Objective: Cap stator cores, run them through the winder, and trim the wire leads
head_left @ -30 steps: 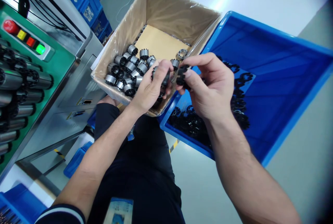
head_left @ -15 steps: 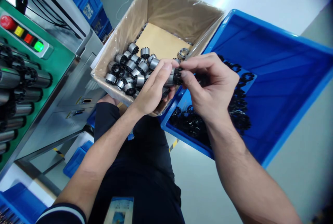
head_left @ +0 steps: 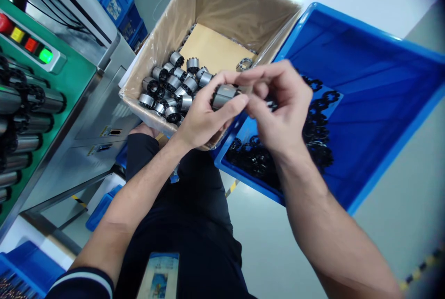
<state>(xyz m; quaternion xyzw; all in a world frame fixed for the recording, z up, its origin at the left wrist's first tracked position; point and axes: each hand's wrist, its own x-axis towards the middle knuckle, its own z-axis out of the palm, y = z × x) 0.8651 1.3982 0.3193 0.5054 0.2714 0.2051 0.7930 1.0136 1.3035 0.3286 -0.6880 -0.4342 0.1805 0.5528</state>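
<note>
A silver metal cylinder [head_left: 224, 96] with a dark toothed edge, which looks like a motor core, lies in my left hand [head_left: 205, 116]. The fingers are wrapped round it and the thumb runs along its near side. At the cylinder's right end, my right hand [head_left: 283, 111] is closed, its thumb and fingertips bent together and slightly blurred. Something small and dark shows inside its curl, too hidden to name. Below and behind my hands, similar silver cores [head_left: 189, 85] with black ends are heaped in a plastic-lined cardboard box [head_left: 239, 4].
Right of the box sits a blue bin [head_left: 375, 118] with many black toothed rings [head_left: 318, 139]. A tan cardboard sheet [head_left: 212, 48] lies inside the box. At left, a green machine panel [head_left: 78, 65] carries lit buttons and stacked cores. A phone [head_left: 160, 276] is near my body.
My left hand has turned the core, so more of its silver side shows and the thumb lies across it. My right fingers have come off its black end and curled tighter.
</note>
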